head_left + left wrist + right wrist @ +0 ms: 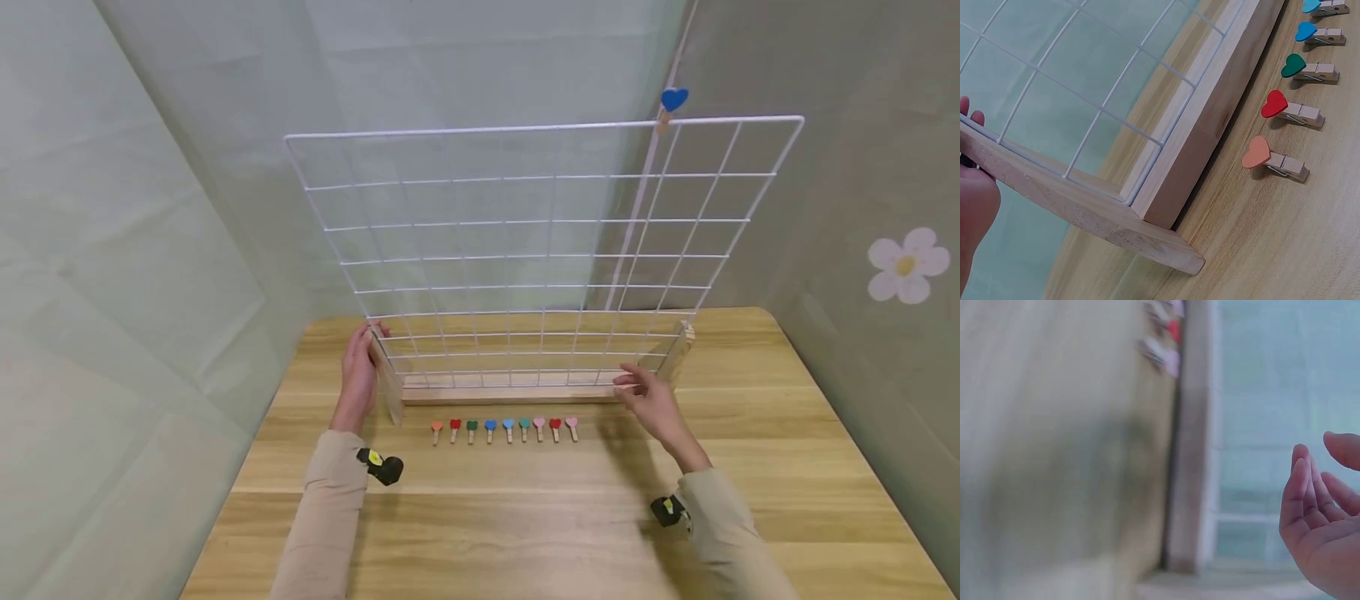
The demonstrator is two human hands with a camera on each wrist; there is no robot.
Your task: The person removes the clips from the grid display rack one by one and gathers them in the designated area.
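Grid panel: we see a white wire grid (525,250) standing upright in a wooden base (510,392) near the back of the table (525,517).
Left hand: the left hand (358,375) lies flat against the base's left end board (1072,200), fingers straight; in the left wrist view only the palm edge and two fingertips (971,112) show, the rest being cut off.
Right hand: the right hand (651,404) hovers just beside the base's right end, fingers relaxed and holding nothing; we cannot tell whether it touches the wood.
Clips: a row of heart pegs (504,428) lies in front of the base; a blue heart peg (672,102) sits on the grid's top wire.
Blur: the right wrist view is smeared; only the hand (1322,519) reads clearly.
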